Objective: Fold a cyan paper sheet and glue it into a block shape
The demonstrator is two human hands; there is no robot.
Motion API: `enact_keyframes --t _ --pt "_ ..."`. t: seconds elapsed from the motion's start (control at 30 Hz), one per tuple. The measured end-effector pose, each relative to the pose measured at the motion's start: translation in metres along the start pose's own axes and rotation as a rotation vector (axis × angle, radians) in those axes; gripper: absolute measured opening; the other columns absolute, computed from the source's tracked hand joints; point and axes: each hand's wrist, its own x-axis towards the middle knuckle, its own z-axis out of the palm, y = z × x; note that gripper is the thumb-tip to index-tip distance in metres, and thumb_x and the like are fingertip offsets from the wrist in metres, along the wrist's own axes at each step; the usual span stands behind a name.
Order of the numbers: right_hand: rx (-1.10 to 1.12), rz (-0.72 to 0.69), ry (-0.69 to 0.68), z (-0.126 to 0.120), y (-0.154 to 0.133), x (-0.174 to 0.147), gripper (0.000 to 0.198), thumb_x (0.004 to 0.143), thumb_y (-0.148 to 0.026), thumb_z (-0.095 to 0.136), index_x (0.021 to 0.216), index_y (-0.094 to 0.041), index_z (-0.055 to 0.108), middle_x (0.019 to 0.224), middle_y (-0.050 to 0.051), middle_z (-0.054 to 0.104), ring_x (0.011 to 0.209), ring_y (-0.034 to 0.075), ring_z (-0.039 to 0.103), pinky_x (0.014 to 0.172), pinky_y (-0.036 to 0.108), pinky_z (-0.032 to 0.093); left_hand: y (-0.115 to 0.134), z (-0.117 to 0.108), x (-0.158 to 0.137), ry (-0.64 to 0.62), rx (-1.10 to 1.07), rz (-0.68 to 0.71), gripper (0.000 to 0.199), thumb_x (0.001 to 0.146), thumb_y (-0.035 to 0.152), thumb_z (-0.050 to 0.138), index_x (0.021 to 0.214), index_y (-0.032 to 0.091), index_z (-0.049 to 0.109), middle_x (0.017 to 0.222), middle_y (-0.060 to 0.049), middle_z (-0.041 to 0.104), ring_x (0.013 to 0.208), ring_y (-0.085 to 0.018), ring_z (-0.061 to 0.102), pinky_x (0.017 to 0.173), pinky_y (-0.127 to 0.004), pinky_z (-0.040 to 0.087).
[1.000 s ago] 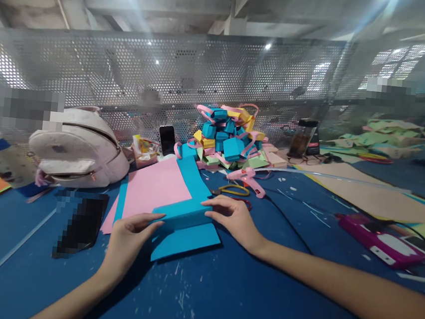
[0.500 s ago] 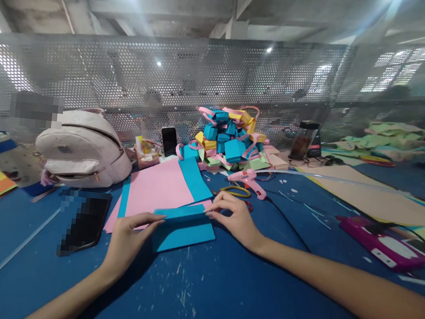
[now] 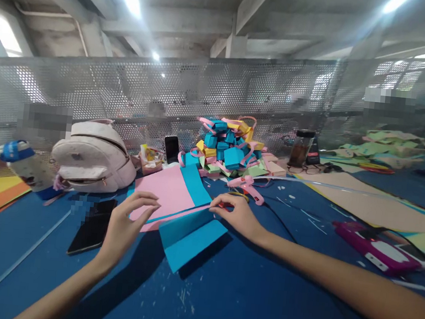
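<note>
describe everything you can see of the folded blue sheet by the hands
The folded blue sheet looks like plain, matte card or stiff paper, creased lengthwise into two flaps spread at an angle. The right hand pinches the upper flap's right end; the left hand is open, apart from it. It sits tilted, nearer than the pink sheets, shadowing the blue table.

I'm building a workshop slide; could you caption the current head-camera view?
Right hand pinching a folded blue sheet, left hand open nearby, pink glue gun lying beyond.
</note>
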Motion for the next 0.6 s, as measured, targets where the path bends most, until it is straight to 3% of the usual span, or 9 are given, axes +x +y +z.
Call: enact_keyframes --t 0.13,0.23,0.47,0.6 --pt "-0.029 -0.014 -0.033 0.000 -0.016 0.007 0.007 0.082 -0.025 0.069 0.076 -0.022 0.070 0.081 0.002 0.072 0.080 0.020 0.065 0.073 0.032 0.046 0.024 0.012 0.007 -0.267 0.005 -0.034 0.026 0.088 0.040 0.060 0.103 0.027 0.076 0.105 -0.004 0.076 0.101 -0.027 0.069 0.091 -0.037 0.051" --pt "-0.047 -0.038 -0.048 -0.001 -0.028 0.012 0.005 0.083 -0.025 0.069 0.079 -0.021 0.071 0.082 0.002 0.073 0.079 0.019 0.065 0.073 0.032 0.047 0.032 0.023 0.010 -0.396 0.014 -0.046 0.030 0.087 0.043 0.059 0.106 0.027 0.076 0.104 -0.003 0.076 0.098 -0.029 0.070 0.087 -0.038 0.053" --pt "-0.129 -0.098 -0.098 -0.008 -0.047 0.015 0.003 0.083 -0.024 0.070 0.083 -0.022 0.073 0.085 0.002 0.072 0.080 0.019 0.065 0.072 0.031 0.046 0.041 0.026 0.011 -0.450 0.075 -0.022 0.040 0.093 0.042 0.047 0.080 0.019 0.078 0.072 -0.001 0.074 0.068 -0.022 0.066 0.059 -0.025 0.045" --pt "-0.218 -0.246 -0.173 -0.003 -0.059 0.018 0.001 0.083 -0.024 0.072 0.085 -0.024 0.073 0.088 0.001 0.073 0.088 0.020 0.063 0.079 0.032 0.043 0.046 0.027 0.011 -0.464 0.106 -0.004 0.040 0.093 0.040 0.046 0.083 0.019 0.078 0.073 -0.001 0.074 0.066 -0.021 0.065 0.058 -0.024 0.043"
